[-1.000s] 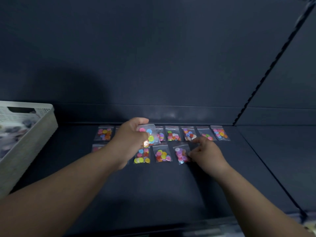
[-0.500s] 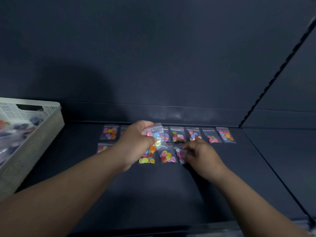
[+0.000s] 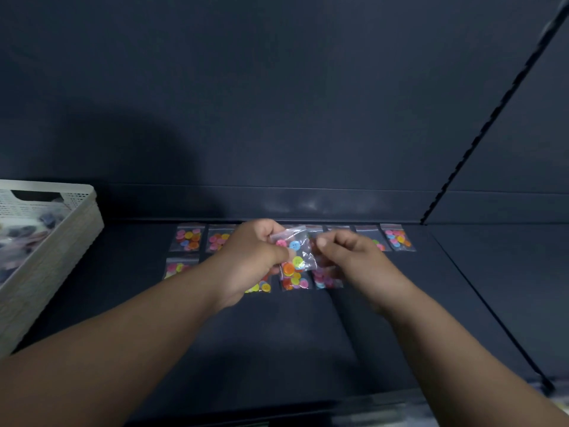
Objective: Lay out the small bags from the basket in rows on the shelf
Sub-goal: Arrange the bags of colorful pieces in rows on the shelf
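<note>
My left hand (image 3: 252,260) grips a small clear bag of coloured buttons (image 3: 296,248) and holds it above the dark shelf (image 3: 277,340). My right hand (image 3: 354,257) has its curled fingers and thumb at the bag's right edge and seems to pinch it. On the shelf lie two rows of the same bags. The back row runs from the leftmost bag (image 3: 188,238) to the rightmost bag (image 3: 397,237). A front-row bag (image 3: 294,281) lies under the held one. My hands hide several bags in the middle.
A white perforated basket (image 3: 78,195) with more bags, blurred, stands at the left end of the shelf. The shelf's back wall rises close behind the back row. A slotted upright (image 3: 462,161) and a seam bound the shelf on the right.
My right hand left the front-row bag on the shelf and rose leftward to the bag in my left hand. My left hand stayed roughly in place with its bag.
</note>
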